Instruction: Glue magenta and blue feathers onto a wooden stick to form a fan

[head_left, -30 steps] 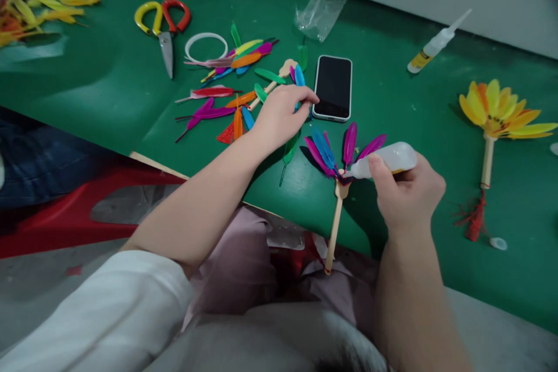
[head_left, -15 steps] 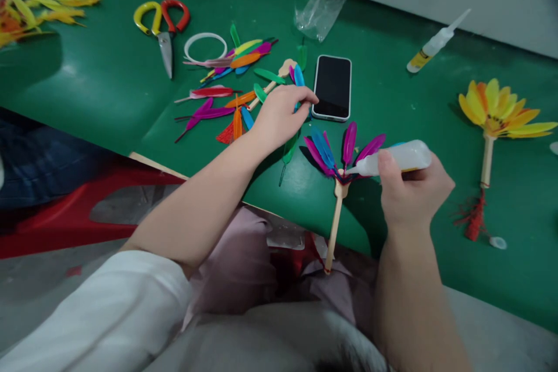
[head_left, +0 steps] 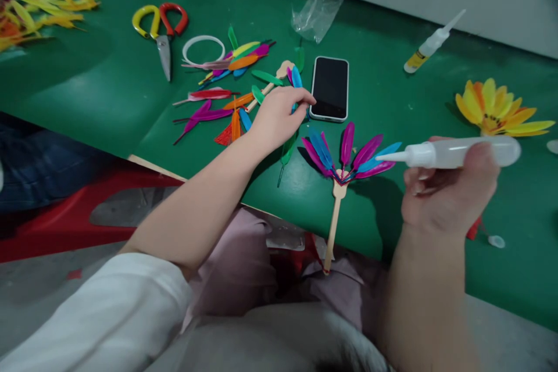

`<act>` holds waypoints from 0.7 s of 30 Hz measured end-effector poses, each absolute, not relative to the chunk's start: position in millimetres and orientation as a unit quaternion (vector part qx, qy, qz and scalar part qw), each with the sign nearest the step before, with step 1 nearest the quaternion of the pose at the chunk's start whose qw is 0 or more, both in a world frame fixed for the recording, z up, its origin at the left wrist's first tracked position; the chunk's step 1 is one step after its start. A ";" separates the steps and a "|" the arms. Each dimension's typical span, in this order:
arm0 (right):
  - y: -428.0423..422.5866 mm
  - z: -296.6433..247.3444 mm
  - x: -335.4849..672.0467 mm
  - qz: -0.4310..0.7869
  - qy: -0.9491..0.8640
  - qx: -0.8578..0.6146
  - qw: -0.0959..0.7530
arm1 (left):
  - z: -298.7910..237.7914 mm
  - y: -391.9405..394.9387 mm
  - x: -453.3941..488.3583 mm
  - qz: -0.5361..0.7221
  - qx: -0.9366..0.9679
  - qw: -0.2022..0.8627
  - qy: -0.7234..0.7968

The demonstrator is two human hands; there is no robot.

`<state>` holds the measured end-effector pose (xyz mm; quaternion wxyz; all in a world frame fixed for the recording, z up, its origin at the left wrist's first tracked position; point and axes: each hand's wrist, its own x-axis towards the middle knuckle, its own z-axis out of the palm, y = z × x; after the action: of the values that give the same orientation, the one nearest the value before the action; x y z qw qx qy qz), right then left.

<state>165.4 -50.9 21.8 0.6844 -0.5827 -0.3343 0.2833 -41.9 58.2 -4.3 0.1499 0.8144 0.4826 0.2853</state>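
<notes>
My right hand (head_left: 449, 195) is wrapped round a white glue bottle (head_left: 453, 153), held level with its nozzle pointing left, above the green table (head_left: 108, 87). Left of the nozzle lies a wooden stick (head_left: 335, 218) with a fan of pink, purple and blue feathers (head_left: 344, 154) at its head; its lower end hangs over the table edge. My left hand (head_left: 279, 116) rests among loose coloured feathers (head_left: 231, 78), fingers curled, tips pinching a blue feather (head_left: 297, 78) next to a black phone (head_left: 330, 88).
Yellow and red scissors (head_left: 159, 26) and a white ring (head_left: 203, 49) lie at the back left. A clear plastic bag (head_left: 316, 11), a second glue bottle (head_left: 429, 43) and a finished yellow feather flower (head_left: 497, 110) are farther back and right. Yellow feathers (head_left: 39, 0) pile at far left.
My right hand has lifted the glue bottle off the stick's head and drawn it to the right. A light blue feather in the fan now shows. My left hand has barely moved.
</notes>
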 end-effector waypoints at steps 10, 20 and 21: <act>-56.7 16.3 143.4 0.078 -0.556 -0.695 0.450 | -3.3 57.8 -41.5 0.284 0.809 0.154 0.490; -58.7 18.1 142.6 0.069 -0.596 -0.680 0.422 | -3.2 58.1 -41.7 0.278 0.815 0.158 0.484; -59.0 18.3 142.8 0.065 -0.596 -0.680 0.422 | -3.2 58.2 -41.8 0.280 0.814 0.159 0.483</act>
<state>142.8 -59.0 18.3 0.4222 -0.6802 -0.5957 0.0651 -41.8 58.2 -3.2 0.1591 0.8144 0.4827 0.2799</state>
